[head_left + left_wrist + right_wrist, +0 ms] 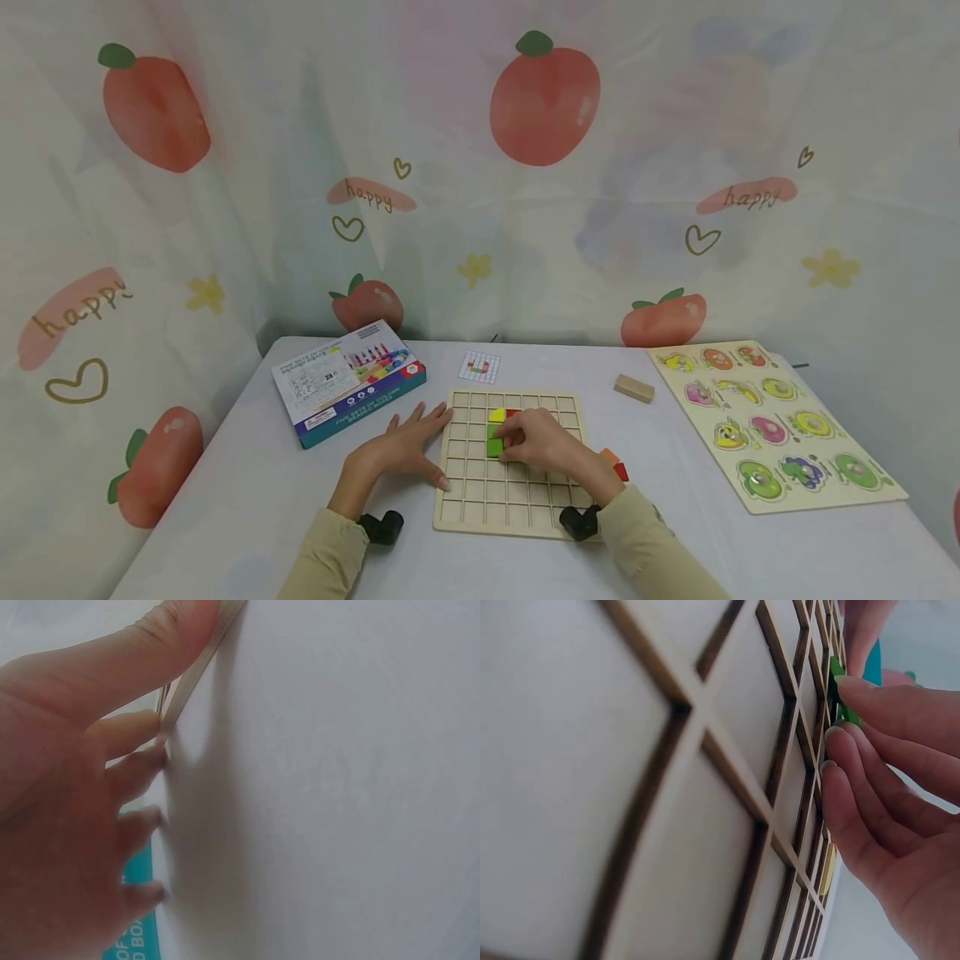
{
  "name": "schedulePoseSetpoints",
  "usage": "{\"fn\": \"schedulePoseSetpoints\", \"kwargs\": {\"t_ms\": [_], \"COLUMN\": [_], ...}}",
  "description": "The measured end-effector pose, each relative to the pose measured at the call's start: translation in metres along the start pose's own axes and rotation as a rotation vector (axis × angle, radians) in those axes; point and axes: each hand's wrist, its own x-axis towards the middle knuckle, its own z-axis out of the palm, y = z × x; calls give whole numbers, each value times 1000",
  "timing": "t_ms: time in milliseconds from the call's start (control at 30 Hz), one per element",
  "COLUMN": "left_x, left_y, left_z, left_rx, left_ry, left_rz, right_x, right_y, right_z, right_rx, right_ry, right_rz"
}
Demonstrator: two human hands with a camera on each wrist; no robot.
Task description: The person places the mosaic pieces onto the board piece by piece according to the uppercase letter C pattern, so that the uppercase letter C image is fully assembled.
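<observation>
A wooden grid board (517,518) lies on the table between the two hands. My left hand (397,446) has its fingers spread at the board's left edge, with the thumb over the rim. My right hand (543,442) reaches over the middle of the grid and pinches a green block (847,712) between thumb and fingers. Green squares (494,447) sit in the cells by its fingertips, below a yellow piece (496,415). Beside the yellow one is a red piece (513,412), partly covered by the hand.
Orange (609,456) and red blocks (620,472) lie past the board's right edge, partly behind the right wrist. A pattern card (480,367) and a plain wooden block (633,388) lie farther back. A box (348,375) is at left, a fruit puzzle board (783,454) at right.
</observation>
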Motion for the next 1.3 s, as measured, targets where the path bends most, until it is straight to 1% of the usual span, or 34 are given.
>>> {"fn": "schedulePoseSetpoints", "kwargs": {"t_ms": [167,300,367,567,933,1200,1300], "left_x": [0,0,0,-1,-1,-1,-1], "left_y": [0,0,0,1,2,3,3], "left_z": [1,2,2,2,0,1,1], "left_rx": [-3,2,2,-3,-4,-11,-10], "left_ry": [-4,1,2,1,0,0,1], "left_rz": [-4,-1,0,5,6,4,5], "right_x": [-4,-10,-13,-27,-56,-79,-85], "right_y": [3,7,10,20,42,56,62], "right_z": [-3,-8,-12,-21,-38,-51,-55], "right_rx": [16,45,43,5,-23,-36,-39], "right_ry": [-11,-26,-26,-2,50,82,89], "right_rz": [-25,-41,-44,-57,-90,-66,-43]}}
